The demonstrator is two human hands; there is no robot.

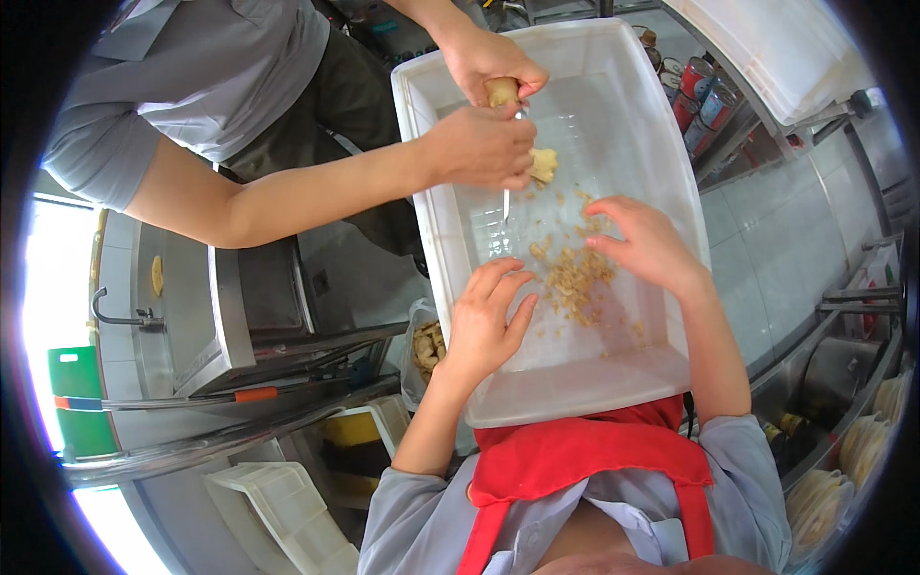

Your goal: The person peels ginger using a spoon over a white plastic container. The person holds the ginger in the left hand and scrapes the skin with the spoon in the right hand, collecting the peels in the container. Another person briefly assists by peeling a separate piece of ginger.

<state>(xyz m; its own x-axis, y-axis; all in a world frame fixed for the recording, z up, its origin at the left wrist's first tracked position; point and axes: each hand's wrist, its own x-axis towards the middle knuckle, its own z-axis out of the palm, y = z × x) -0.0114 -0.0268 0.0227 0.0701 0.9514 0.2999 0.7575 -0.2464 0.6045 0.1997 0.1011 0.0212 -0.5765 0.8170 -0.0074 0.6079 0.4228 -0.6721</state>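
A white plastic tub (pixel 643 359) lies before me, with a heap of small tan peelings (pixel 575 280) on its bottom. My left hand (pixel 492 313) hovers just left of the heap, fingers apart and holding nothing. Over the heap's right side is my right hand (pixel 643 241), also empty, its thumb and fingers spread. Across the tub, a co-worker's hands (pixel 478 147) grip a piece of ginger root (pixel 501 91) and a thin metal tool (pixel 507 206), mostly hidden by the fingers. Another pale ginger piece (pixel 544 166) shows beside those hands; whether it is held I cannot tell.
A clear plastic bag of ginger (pixel 428 348) stands against the tub's left side. Further left is a steel sink counter (pixel 233 309) with a tap (pixel 129 313). Several cans (pixel 697 93) stand at the upper right. White crates (pixel 287 507) sit at the lower left.
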